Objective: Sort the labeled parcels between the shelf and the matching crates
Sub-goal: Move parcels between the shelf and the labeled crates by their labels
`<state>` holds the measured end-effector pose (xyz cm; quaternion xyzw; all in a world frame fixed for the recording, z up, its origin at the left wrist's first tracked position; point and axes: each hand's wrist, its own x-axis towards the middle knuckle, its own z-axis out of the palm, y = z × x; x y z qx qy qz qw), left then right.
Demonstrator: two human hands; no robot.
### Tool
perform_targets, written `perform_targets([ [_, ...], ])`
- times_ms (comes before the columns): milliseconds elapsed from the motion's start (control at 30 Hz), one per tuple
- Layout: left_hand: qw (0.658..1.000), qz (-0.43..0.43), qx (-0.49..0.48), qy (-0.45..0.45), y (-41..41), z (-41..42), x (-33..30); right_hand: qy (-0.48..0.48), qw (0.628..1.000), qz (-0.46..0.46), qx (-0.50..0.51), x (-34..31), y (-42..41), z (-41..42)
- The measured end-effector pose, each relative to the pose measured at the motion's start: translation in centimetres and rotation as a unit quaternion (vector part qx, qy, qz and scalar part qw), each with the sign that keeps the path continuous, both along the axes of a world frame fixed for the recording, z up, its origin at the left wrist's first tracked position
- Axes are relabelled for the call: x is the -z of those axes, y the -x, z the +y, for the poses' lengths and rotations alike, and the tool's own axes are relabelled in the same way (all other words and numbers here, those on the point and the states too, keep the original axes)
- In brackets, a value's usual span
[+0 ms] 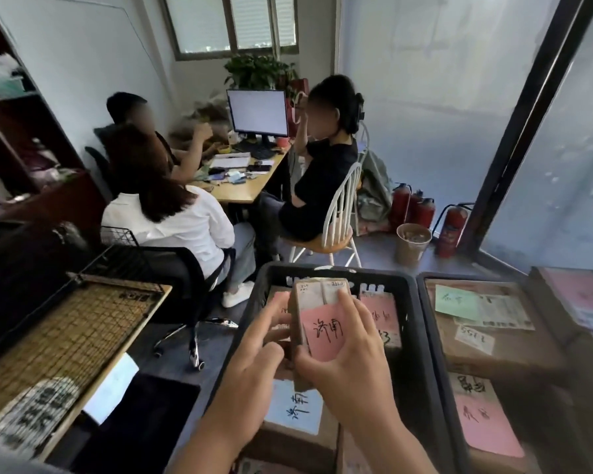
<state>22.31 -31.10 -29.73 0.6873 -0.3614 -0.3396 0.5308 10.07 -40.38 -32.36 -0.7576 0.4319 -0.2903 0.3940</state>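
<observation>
Held parcel [317, 313] brown cardboard with pink handwritten label; both crates [421, 336] black; neighbouring parcel [493, 350] brown, green note; fire extinguishers [452, 230] red.

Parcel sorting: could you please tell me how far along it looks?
Done: several labelled boxes already lie in the left crate and the right crate. In hand: both hands, left hand and right hand, hold a pink-labelled parcel above the left crate. Left: placing it; the shelf's remaining stock is unclear.
</observation>
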Motion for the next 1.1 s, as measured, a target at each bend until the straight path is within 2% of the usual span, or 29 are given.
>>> perform_targets([
  [133,0.995,-0.080,-0.059,-0.012,-4.6,-0.9,1.3,-0.003,0.999,0.024,0.039,1.7,-5.8,-3.3],
  [267,0.987,-0.108,-0.110,-0.055,-7.9,-1.4,2.8,-0.013,0.995,0.077,0.058,3.7,-11.9,-5.9],
  [400,0.983,-0.121,-0.114,-0.076,-9.5,-1.9,4.5,0.009,0.990,0.120,0.073,4.5,-16.4,-7.3],
  [667,0.986,-0.111,-0.099,-0.069,-10.1,-2.9,5.0,0.012,0.987,0.153,0.052,3.9,-16.8,-7.4],
  [767,0.988,-0.109,-0.099,-0.054,-9.9,-2.9,3.6,0.016,0.991,0.117,0.064,1.6,-14.7,-7.8],
  [933,0.987,-0.128,-0.095,-0.019,-8.3,-2.8,0.5,0.043,0.995,-0.014,0.089,-2.5,-8.4,-7.9],
  [1100,0.985,-0.131,-0.114,0.016,-3.6,-1.1,-3.1,0.075,0.994,-0.067,0.037,-6.1,-1.0,-7.2],
])
